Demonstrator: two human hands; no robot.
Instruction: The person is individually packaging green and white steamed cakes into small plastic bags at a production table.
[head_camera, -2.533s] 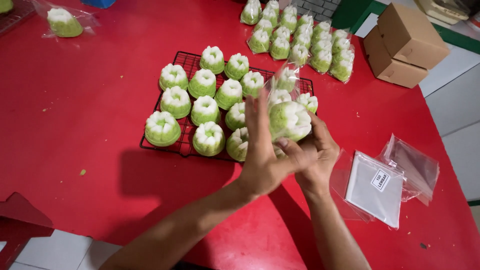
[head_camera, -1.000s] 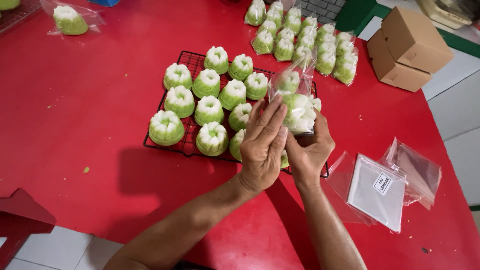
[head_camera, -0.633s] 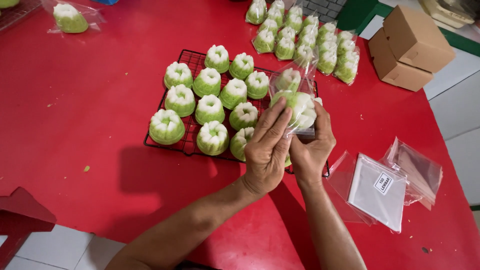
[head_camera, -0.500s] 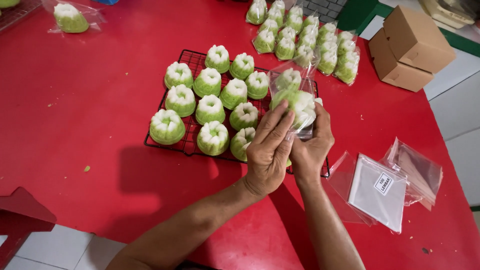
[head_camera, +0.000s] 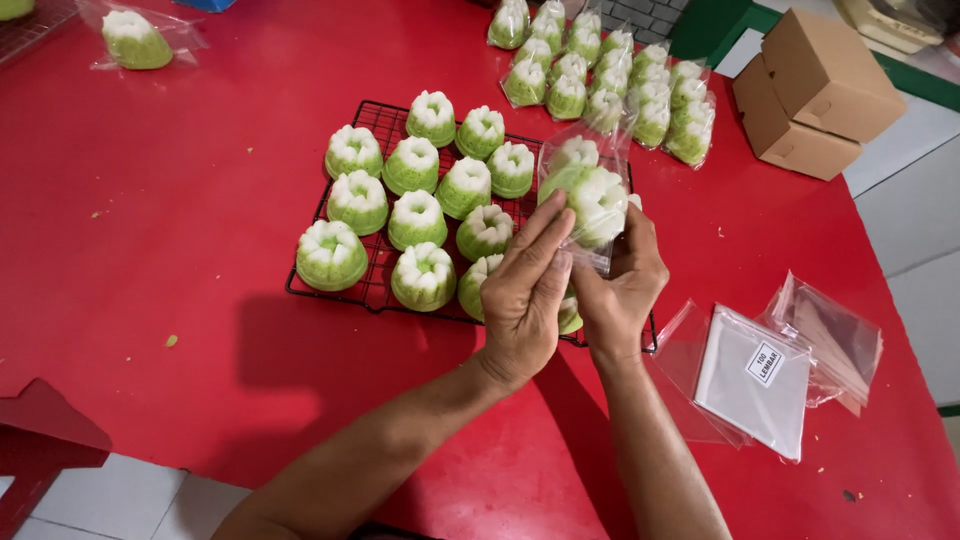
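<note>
- Red table (head_camera: 150, 200) fills the head view, a black wire rack (head_camera: 375, 290) in the middle carrying green-and-white moulded cakes (head_camera: 417, 220).
- Both hands are up over the rack's right end, working one clear plastic bag (head_camera: 590, 160) with a single green-and-white cake (head_camera: 592, 203) inside it.
- Left hand (head_camera: 525, 300) has its fingers extended and pressed flat against the bag's near-left side, thumb tucked behind; closed on the bag rather than open.
- Right hand (head_camera: 625, 285) pinches the bag from the right and below, fingers together on the plastic.
- Key relation: the bagged cake sits just above and beyond both hands, the bag's long axis running upright, open end away from the person (both hands equally close, left on the front face).
- Hard to see: the bag's lower edge is hidden behind the fingers, and the rack cakes under the hands are partly covered.
- Off right, a stack of flat clear bags (head_camera: 755, 375); far edge, bagged cakes (head_camera: 600, 70) and cardboard boxes (head_camera: 815, 90).
</note>
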